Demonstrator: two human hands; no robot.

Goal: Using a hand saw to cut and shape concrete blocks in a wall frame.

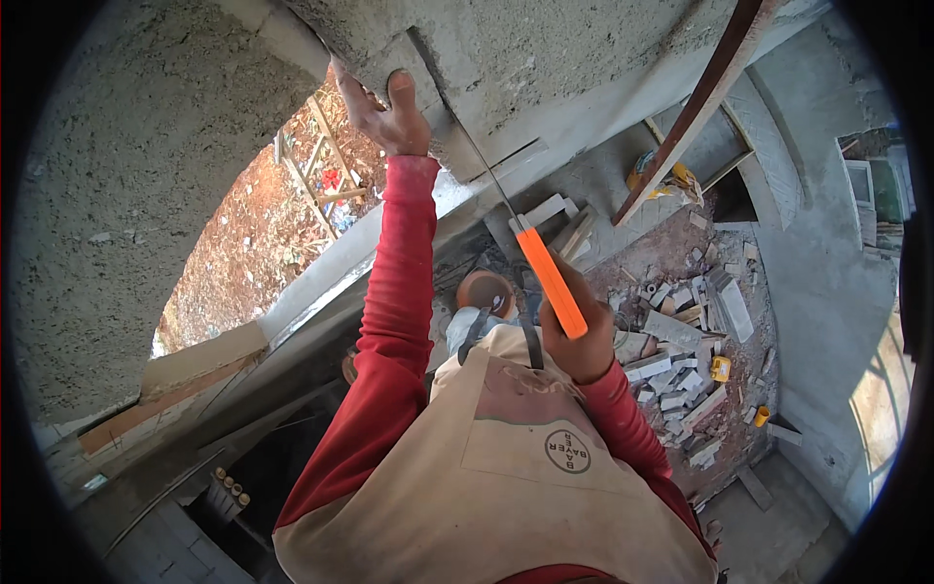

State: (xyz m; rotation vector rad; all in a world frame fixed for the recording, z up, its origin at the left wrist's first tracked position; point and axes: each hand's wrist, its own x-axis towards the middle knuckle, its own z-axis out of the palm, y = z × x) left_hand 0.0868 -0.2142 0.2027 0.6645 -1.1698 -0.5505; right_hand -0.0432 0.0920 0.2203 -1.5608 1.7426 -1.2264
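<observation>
A handsaw with an orange handle [551, 282] is gripped in my right hand [582, 336], in front of my chest. Its thin blade [477, 151], seen almost edge-on, runs up and left along a dark gap beside a flat grey block [449, 146]. How deep the blade sits in the gap I cannot tell. My left hand [391, 119] reaches up and lies against the block's left side, thumb apart and fingers stretched out along the edge. Its fingertips are partly hidden.
Rough grey wall [175, 127] curves around an opening onto reddish ground [243, 253]. A dark brown beam [691, 107] slants down at upper right. Broken block rubble [681, 341] and a yellow container [720, 369] lie below to the right. A brown round pot-like thing [484, 292] is below my hands.
</observation>
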